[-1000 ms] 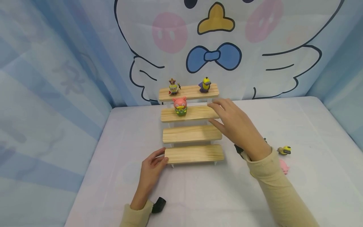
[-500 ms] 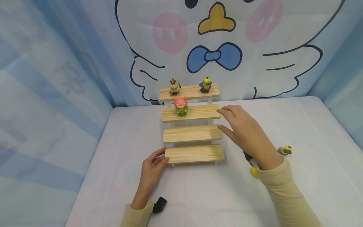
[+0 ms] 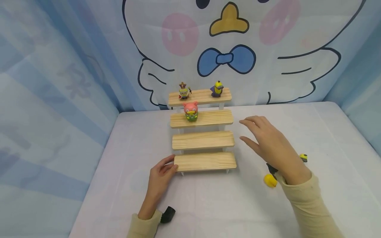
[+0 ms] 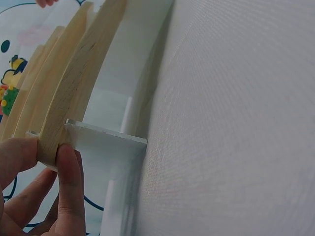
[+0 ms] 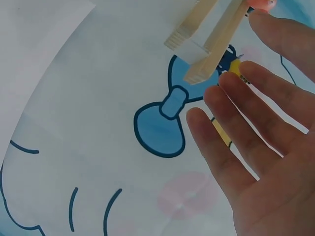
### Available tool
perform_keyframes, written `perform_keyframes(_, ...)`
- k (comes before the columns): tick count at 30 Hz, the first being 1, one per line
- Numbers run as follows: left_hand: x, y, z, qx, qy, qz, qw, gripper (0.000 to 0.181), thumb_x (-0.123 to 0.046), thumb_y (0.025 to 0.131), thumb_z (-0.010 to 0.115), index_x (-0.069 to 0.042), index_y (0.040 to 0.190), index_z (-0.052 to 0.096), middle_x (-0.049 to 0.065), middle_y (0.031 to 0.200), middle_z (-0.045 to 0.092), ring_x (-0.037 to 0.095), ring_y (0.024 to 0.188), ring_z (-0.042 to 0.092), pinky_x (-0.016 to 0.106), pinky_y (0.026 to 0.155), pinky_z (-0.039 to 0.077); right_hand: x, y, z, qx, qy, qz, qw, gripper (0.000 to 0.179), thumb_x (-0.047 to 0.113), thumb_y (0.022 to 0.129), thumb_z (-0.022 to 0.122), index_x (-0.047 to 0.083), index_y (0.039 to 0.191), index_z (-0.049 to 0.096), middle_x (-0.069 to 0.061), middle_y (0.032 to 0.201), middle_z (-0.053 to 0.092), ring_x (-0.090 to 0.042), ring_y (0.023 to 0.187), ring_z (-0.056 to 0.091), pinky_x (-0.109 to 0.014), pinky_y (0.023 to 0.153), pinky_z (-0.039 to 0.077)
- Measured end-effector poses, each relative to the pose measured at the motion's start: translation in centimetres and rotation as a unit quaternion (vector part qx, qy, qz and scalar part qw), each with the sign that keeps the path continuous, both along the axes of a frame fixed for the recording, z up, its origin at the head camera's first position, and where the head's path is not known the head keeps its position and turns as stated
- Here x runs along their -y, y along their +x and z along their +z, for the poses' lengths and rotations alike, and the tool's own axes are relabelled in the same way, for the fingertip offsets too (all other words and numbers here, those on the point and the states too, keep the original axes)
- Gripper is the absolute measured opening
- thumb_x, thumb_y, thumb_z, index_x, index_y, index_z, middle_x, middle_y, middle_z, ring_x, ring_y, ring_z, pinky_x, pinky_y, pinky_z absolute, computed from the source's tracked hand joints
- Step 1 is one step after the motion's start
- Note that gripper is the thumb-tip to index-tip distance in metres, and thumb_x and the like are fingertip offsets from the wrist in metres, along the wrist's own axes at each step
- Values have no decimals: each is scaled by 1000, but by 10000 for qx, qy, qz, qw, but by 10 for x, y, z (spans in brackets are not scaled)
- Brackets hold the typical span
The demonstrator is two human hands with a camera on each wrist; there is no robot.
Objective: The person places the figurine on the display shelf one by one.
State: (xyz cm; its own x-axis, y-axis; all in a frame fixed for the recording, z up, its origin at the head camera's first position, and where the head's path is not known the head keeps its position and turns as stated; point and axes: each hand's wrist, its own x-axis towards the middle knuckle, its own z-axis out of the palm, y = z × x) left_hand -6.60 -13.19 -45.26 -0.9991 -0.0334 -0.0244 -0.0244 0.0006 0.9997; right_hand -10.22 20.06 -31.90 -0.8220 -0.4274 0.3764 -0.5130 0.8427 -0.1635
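A stepped display stand with several pale wooden shelves [image 3: 205, 162] stands on the white table. My left hand [image 3: 159, 180] pinches the left end of its lowest shelf; in the left wrist view the thumb and fingers grip the wood [image 4: 64, 105] above a clear plastic support [image 4: 110, 142]. On the second shelf from the top sits a pink pig-like figurine [image 3: 191, 111] with a green body. A crowned yellow minion figurine [image 3: 184, 91] and a purple-caped one [image 3: 217, 89] stand on the top shelf. My right hand [image 3: 269, 145] hangs right of the stand, holding nothing, its fingers spread from the thumb.
At the right, a small yellow toy [image 3: 270, 180] lies on the table near my right wrist. Another yellow-and-black figure [image 3: 303, 157] shows partly behind that forearm. A cloth backdrop with a blue bow [image 3: 226, 59] rises behind the stand.
My right hand has drawn away from the stand to the right and slightly toward me, uncovering the yellow toy. The left hand stays on the lowest shelf, and the figurines keep their places.
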Motion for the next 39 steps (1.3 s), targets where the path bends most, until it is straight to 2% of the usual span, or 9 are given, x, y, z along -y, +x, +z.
perform_keyframes(9,0,0,1,-33,38,-56,10000,44,0,91,69,9,132,57,27,131,58,7,97,66,17,82,55,-16,7,-3,211,-37,-131,9997,52,10,83,81,0,129,59,-16,127,58,-32,119,52,-50,93,53)
perform_keyframes(26,0,0,1,18,94,-94,9999,44,1,91,69,8,132,57,26,132,58,8,99,67,18,82,56,-44,14,-13,-189,80,253,9995,55,5,73,85,-5,122,60,-20,117,60,-36,108,57,-52,85,55)
perform_keyframes(39,1,0,1,-3,141,-101,9998,43,0,91,69,8,132,57,25,132,58,12,101,67,20,83,57,-61,17,-23,340,333,-165,9987,51,9,77,84,-2,121,61,-18,116,62,-35,104,60,-54,82,55)
